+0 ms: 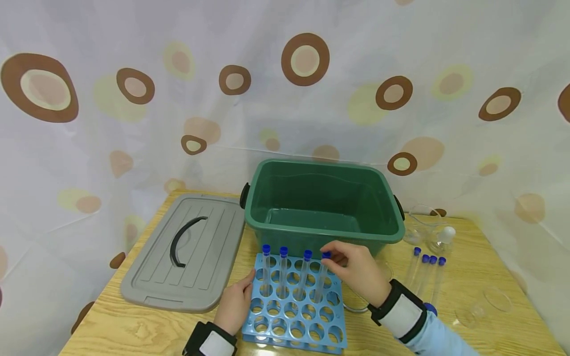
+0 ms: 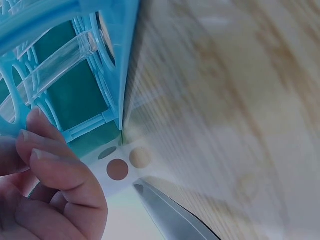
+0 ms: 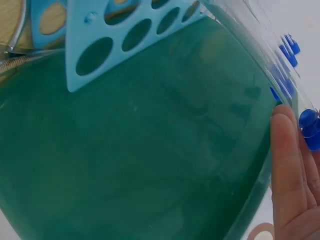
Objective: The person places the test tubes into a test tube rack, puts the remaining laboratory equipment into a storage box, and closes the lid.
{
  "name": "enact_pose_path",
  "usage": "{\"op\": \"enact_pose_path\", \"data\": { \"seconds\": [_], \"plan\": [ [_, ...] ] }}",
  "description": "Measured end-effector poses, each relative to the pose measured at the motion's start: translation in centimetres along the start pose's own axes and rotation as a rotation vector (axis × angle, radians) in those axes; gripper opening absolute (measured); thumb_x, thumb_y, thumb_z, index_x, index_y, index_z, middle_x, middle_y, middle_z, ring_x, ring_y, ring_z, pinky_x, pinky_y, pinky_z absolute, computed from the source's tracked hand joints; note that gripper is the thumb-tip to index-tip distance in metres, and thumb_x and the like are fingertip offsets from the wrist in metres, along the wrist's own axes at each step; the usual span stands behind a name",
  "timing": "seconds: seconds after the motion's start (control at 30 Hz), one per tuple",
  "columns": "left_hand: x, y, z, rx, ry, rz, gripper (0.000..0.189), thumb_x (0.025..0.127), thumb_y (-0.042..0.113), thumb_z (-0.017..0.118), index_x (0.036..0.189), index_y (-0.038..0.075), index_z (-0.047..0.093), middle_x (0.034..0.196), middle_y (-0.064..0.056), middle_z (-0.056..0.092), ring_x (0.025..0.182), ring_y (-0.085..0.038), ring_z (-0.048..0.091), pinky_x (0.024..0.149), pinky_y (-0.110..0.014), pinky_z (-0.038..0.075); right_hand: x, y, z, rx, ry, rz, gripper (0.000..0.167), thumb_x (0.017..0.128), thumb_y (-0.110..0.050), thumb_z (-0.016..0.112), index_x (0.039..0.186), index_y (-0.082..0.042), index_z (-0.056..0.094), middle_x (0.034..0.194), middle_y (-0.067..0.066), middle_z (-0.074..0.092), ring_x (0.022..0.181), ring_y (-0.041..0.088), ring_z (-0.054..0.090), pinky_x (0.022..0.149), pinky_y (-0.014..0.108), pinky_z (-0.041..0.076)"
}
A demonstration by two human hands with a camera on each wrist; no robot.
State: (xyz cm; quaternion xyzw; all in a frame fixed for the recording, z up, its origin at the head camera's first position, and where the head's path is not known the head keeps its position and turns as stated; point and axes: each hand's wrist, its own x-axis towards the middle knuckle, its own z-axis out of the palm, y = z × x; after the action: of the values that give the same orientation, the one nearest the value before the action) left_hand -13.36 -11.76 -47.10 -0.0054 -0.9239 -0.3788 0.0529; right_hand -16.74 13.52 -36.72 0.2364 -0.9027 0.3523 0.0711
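Observation:
A light blue test tube rack (image 1: 294, 309) stands in front of the green bin, with several blue-capped test tubes (image 1: 283, 272) upright in one row. At the rack's right, my right hand (image 1: 356, 269) pinches the blue cap of the rightmost test tube (image 1: 320, 284), whose lower end is among the rack's holes. The right wrist view has this hand (image 3: 290, 175) at the blue cap (image 3: 310, 129). My left hand (image 1: 233, 306) holds the rack's left edge. Its curled fingers (image 2: 65, 170) meet the rack frame (image 2: 90, 125) in the left wrist view.
Behind the rack sits an open green bin (image 1: 325, 232). A grey lid (image 1: 191, 252) with a black handle lies at left. Toward the right are several loose capped tubes (image 1: 425, 272), a glass flask (image 1: 441, 240) with a white stopper, and a clear glass beaker (image 1: 483, 306) on its side.

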Motion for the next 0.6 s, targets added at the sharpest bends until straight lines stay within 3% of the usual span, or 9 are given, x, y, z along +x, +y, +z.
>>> {"op": "enact_pose_path", "data": {
  "seconds": [0.1, 0.6],
  "plan": [
    [-0.01, 0.06, -0.01, 0.004, 0.006, 0.004, 0.034, 0.091, 0.001, 0.054, 0.125, -0.003, 0.058, 0.115, -0.024, 0.063, 0.097, -0.034, 0.066, 0.063, -0.031, 0.049, -0.01, 0.22, 0.18, 0.005, -0.017, -0.006, 0.014, 0.082, -0.007, 0.07, 0.096, -0.005, 0.068, 0.084, 0.002, 0.07, 0.068, 0.007, 0.063, 0.063, 0.018, 0.051],
    [-0.06, 0.29, -0.24, -0.001, -0.005, 0.0, 0.034, 0.091, 0.001, 0.053, 0.125, -0.003, 0.058, 0.116, -0.024, 0.063, 0.096, -0.032, 0.066, 0.065, -0.032, 0.05, 0.01, 1.07, 0.67, 0.004, -0.073, 0.013, 0.015, 0.084, -0.01, 0.068, 0.097, -0.003, 0.067, 0.083, 0.002, 0.069, 0.067, 0.007, 0.063, 0.062, 0.017, 0.05]
  ]
}}
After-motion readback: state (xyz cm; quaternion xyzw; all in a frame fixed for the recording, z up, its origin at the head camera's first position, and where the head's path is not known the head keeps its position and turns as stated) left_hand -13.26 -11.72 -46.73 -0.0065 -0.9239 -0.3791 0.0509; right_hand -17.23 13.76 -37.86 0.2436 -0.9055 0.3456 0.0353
